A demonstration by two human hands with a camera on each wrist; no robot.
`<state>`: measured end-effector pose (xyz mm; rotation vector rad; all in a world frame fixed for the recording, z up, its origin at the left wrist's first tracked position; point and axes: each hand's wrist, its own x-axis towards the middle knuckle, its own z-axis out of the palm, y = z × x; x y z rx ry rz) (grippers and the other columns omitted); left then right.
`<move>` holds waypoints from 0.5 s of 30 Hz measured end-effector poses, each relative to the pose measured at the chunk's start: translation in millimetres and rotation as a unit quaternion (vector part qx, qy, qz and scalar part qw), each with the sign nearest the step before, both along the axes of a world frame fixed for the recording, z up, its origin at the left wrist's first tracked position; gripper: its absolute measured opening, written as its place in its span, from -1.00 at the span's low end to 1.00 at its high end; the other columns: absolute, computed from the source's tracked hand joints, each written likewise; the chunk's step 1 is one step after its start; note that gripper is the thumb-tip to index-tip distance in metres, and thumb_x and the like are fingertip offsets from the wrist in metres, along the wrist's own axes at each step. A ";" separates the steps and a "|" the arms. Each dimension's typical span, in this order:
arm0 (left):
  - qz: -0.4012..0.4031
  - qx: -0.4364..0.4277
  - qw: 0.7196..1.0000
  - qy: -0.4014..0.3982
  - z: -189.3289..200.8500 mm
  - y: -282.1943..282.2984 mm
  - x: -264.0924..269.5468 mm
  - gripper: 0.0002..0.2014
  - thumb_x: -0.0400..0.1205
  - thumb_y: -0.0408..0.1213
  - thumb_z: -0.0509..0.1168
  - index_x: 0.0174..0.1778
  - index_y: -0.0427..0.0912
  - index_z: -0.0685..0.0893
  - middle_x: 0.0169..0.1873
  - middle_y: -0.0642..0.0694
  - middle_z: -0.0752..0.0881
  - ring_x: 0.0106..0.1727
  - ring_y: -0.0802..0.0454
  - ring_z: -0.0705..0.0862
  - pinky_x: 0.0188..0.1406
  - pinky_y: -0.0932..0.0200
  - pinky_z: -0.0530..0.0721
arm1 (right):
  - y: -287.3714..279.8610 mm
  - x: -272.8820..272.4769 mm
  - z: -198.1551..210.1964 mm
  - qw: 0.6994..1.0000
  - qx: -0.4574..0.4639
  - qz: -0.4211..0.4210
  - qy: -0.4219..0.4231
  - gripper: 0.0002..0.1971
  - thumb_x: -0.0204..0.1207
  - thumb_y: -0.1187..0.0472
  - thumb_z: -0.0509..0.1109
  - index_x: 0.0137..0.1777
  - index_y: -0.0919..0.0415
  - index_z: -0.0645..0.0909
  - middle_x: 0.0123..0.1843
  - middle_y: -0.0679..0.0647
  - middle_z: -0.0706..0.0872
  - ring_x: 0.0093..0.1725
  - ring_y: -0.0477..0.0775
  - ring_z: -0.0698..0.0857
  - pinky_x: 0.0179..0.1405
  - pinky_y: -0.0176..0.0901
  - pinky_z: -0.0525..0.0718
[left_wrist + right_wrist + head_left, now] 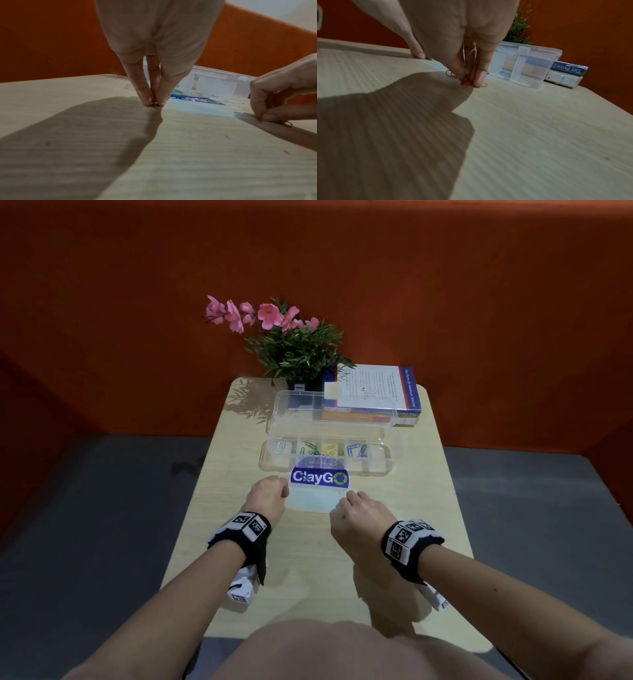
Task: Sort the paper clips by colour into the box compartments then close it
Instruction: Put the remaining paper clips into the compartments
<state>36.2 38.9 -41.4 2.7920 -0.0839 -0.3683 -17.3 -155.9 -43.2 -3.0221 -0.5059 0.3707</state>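
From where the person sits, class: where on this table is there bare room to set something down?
Bare wood lies between the hands and the near table edge, and left of the open box. The far end is crowded: box, books, plant. Red clips lie under the right fingers.

hands point(269, 496) 2 | box point(325, 465) 1 | books point(373, 395) 2 | plant point(298, 350) 1
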 end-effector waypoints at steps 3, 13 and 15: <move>-0.005 -0.004 1.000 -0.005 -1.7 2.2 0.4 -0.76 0.60 -0.51 0.19 -0.01 -0.17 0.72 0.05 -0.14 0.73 0.08 -0.12 0.69 0.00 0.09 0.65 | -10.5 9.6 8.0 0.990 0.094 -0.084 0.067 -0.77 0.60 0.22 0.12 0.08 0.33 0.53 0.10 0.26 0.58 0.13 0.26 0.58 0.08 0.06 0.55; -0.081 0.056 0.995 -0.004 1.5 -2.4 4.1 -0.72 0.61 -0.56 0.08 0.13 -0.28 0.60 0.14 -0.24 0.63 0.16 -0.20 0.61 0.07 0.03 0.58 | -52.0 41.2 36.0 0.795 0.487 -0.359 0.045 -0.86 0.54 0.44 0.32 -0.22 0.24 0.55 -0.33 0.14 0.69 -0.41 0.05 0.66 -0.37 -0.13 0.74; -0.085 0.056 0.995 0.006 2.9 -2.9 4.7 -0.72 0.60 -0.57 0.08 0.13 -0.29 0.59 0.15 -0.25 0.61 0.16 -0.20 0.60 0.07 0.03 0.57 | -63.0 59.1 47.4 0.788 0.479 -0.388 -0.009 -0.83 0.54 0.41 0.31 -0.25 0.20 0.55 -0.27 0.19 0.70 -0.37 0.07 0.66 -0.35 -0.07 0.73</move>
